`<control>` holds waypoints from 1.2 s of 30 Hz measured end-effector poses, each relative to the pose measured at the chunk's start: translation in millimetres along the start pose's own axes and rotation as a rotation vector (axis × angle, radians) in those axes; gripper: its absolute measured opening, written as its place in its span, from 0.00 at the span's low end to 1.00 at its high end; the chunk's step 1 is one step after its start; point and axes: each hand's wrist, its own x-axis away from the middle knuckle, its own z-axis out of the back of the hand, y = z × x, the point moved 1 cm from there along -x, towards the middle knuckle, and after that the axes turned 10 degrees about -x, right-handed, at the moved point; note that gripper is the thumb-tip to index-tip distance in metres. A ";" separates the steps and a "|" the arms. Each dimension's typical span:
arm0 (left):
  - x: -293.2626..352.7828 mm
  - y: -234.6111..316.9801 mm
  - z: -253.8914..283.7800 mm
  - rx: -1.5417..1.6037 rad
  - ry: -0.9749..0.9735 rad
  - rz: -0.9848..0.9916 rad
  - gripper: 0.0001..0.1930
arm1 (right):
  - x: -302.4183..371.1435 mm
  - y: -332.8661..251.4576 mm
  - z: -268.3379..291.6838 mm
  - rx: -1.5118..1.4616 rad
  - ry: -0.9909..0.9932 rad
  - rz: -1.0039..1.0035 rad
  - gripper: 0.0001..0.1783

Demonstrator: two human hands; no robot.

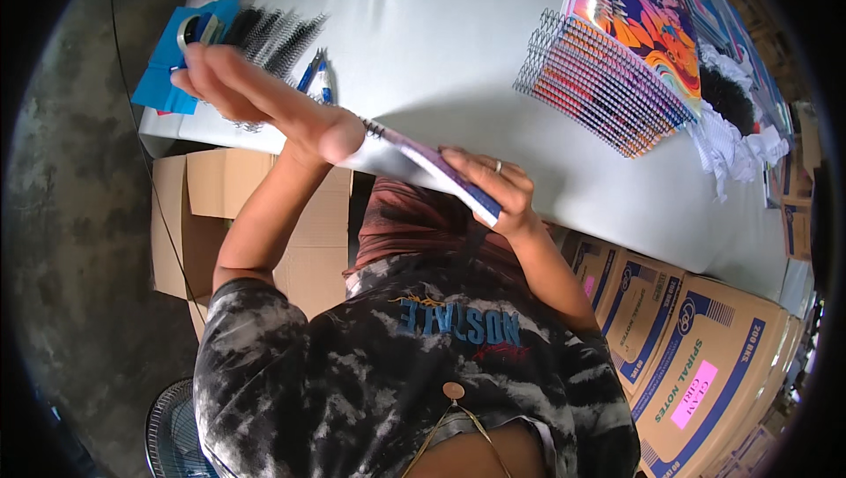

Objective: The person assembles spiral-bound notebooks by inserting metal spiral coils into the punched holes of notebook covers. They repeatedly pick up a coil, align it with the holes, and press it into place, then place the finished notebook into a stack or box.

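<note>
A spiral notebook (438, 170) is held edge-on above the near side of the table, its black coil toward my left hand. My right hand (500, 185), with a ring on one finger, grips its right end between thumb and fingers. My left hand (273, 106) has its fingers stretched out, somewhat blurred, and its thumb side is beside the coil end; whether it touches the coil I cannot tell. Beyond the left hand lie a bunch of loose black wire coils (280, 37) and blue-and-white pens (324, 80). The notebook's covers are mostly hidden by the angle.
Stacked spiral notebooks (608, 81) with colourful covers fill the table's (441, 37) right side, beside crumpled white cloth (736, 148). A blue sheet (167, 68) lies at the left corner. An open carton (229, 183), a fan (172, 429) and closed cartons (705, 372) stand below.
</note>
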 end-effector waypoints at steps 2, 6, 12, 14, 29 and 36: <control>-8.8 3.1 2.2 0.155 -0.173 0.111 0.54 | 0.7 0.7 -1.2 0.004 0.018 -0.043 0.14; -2.1 13.3 10.8 0.279 -0.227 -0.198 0.60 | 1.5 4.8 4.6 0.023 0.033 -0.121 0.15; 5.4 13.0 0.8 0.224 -0.187 -0.076 0.60 | -3.0 -1.3 -0.9 -0.017 0.032 -0.115 0.18; -18.3 23.5 18.7 0.237 -0.150 -0.240 0.55 | -2.6 3.6 -0.4 0.010 0.052 -0.114 0.18; -38.9 25.2 4.8 0.409 -0.650 0.203 0.49 | -11.8 6.3 -9.6 -0.082 0.068 -0.141 0.19; -42.2 22.8 -28.6 0.023 0.083 0.058 0.46 | -5.7 11.1 -18.8 -0.099 -0.005 -0.168 0.28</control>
